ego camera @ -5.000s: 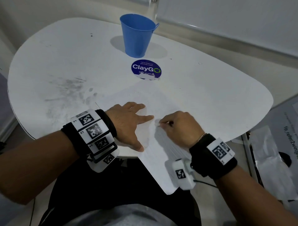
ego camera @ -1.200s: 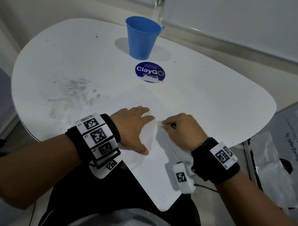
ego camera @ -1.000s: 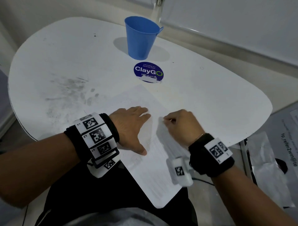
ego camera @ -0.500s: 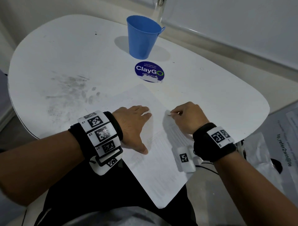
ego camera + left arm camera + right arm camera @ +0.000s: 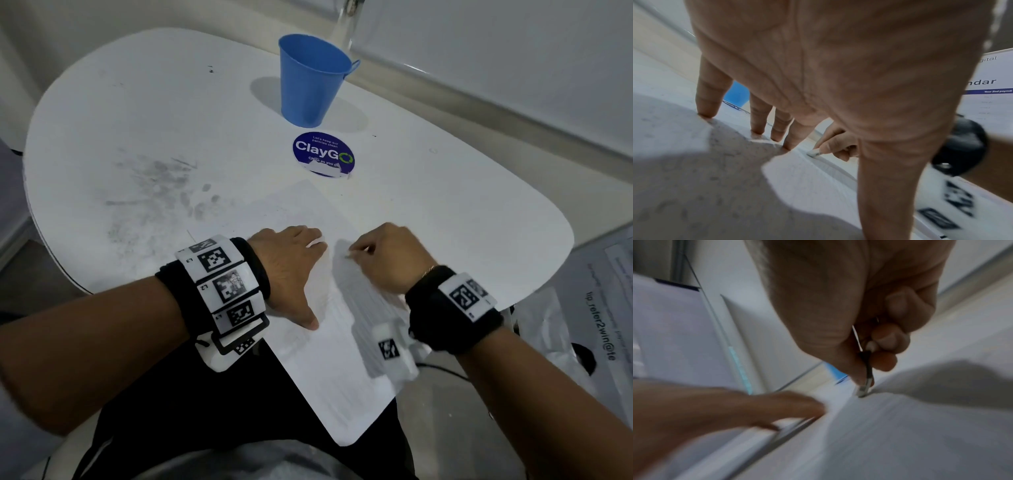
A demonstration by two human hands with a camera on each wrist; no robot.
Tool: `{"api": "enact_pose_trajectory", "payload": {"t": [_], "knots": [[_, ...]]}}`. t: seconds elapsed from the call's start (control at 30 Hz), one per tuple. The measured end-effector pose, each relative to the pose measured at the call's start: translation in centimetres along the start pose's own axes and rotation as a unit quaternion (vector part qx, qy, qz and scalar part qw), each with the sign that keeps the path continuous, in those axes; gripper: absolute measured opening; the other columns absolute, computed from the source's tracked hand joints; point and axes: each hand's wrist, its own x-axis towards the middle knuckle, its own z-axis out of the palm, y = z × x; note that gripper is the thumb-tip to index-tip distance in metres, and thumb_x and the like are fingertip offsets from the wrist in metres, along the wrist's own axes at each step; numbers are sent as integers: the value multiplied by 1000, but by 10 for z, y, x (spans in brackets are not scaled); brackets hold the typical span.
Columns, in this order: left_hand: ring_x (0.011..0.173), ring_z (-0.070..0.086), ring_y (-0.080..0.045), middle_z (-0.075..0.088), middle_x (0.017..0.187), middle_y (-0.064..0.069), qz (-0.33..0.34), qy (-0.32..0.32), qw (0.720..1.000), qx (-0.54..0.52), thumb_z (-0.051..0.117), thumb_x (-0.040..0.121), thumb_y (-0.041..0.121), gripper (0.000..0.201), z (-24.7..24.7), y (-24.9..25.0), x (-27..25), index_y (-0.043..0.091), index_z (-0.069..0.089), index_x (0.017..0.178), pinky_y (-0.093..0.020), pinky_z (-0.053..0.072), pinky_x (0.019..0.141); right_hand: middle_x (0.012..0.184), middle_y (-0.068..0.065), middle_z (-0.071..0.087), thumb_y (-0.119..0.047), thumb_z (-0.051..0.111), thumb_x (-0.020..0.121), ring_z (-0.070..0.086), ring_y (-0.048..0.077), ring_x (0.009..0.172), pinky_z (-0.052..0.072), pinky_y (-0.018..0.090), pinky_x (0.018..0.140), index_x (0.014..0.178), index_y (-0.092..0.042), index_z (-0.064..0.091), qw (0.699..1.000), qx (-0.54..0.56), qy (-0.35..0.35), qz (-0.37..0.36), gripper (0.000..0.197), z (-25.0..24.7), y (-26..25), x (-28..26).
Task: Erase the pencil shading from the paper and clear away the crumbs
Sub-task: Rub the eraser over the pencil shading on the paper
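Nearest you, the paper (image 5: 329,359) overhung the counter's (image 5: 445,212) near edge, its rounded corner out over your lap, as it had hung all through the last few seconds. Your left hand (image 5: 287,270) had not shifted: palm down, fingers (image 5: 758,116) spread and straight, tips pressing the sheet flat just left of the working spot. Your right hand (image 5: 387,257) had changed. Half a second before, it had swung out toward the counter's right edge; now it was back beside the left hand, thumb and fingers (image 5: 882,361) pinched tight on a small eraser (image 5: 862,390) whose tip touched the paper. The blur on that wrist suggests the stroke was mid-travel.

I judge from this that you were rubbing back and forth across one band, so erasing was under way, not finished. Faint grey lines showed on the sheet near your right wrist; whether shading remained under the eraser I cannot tell. Crumbs were too small to make out, and clearing them had not begun.

Further off, grey smudges (image 5: 154,185) marked the counter toward its left edge, then a round blue sticker (image 5: 323,154), and a blue cup (image 5: 310,80) stood upright near the far edge.
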Motion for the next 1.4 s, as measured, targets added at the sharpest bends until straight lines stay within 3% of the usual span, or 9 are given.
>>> {"api": "enact_pose_trajectory", "payload": {"t": [0.23,0.37,0.5,0.63,0.8,0.93,1.07,1.23,1.4], "knots": [[154,6,-16,3,167,3,0,0,1000,1,64,74,78,115,0,0,0,18,13,159,-45,29,119,90,-2,75,-21,59,92,66,19,86,52,30,80,93,-18,78,999,-2,-5,-38,20,7,-10,-9],[155,2,-16,-3,168,3,0,-1,1000,6,63,75,78,118,0,1,1,18,8,160,-46,26,121,90,2,74,-20,60,89,66,24,90,52,30,79,90,-19,78,998,16,49,28,18,-5,1,9],[154,6,-15,3,167,4,-1,3,1000,-2,64,73,78,115,1,-1,1,21,13,159,-44,28,119,82,0,73,-23,58,91,65,21,79,54,33,75,86,-16,77,999,3,0,-49,20,12,-18,-10],[154,4,-15,1,168,3,0,11,1000,2,65,73,78,117,2,0,1,19,11,160,-44,26,121,87,1,74,-18,60,88,66,23,87,52,31,77,88,-18,78,998,19,44,26,19,-6,-1,10],[149,19,-15,19,160,4,1,9,1000,-8,67,71,77,110,0,0,2,19,22,154,-44,35,115,82,1,74,-24,58,92,65,22,79,54,35,75,87,-17,77,997,17,-21,-69,22,14,-23,-16],[151,17,-16,16,163,2,-3,6,1000,-7,66,72,78,118,1,0,1,11,18,156,-44,33,117,90,-1,75,-23,61,91,67,20,88,52,29,78,90,-19,78,998,35,42,9,18,0,-5,8],[150,19,-15,17,162,3,-5,3,1000,-8,67,72,77,117,-1,1,1,14,18,156,-43,35,115,83,0,74,-22,59,92,66,21,81,54,33,76,86,-18,78,998,16,-1,-64,20,13,-22,-6],[150,19,-16,17,163,1,-5,6,1000,-6,66,72,78,120,-1,1,-1,9,15,157,-44,35,116,85,0,73,-18,58,90,66,22,86,51,29,75,88,-16,78,998,27,49,16,20,-5,-7,15],[152,14,-16,11,165,1,-5,-2,1000,-3,65,74,77,122,-3,0,0,10,10,159,-43,32,118,82,-2,73,-26,60,92,66,20,80,53,32,74,87,-19,77,998,18,-30,-54,20,12,-18,-13]]}}
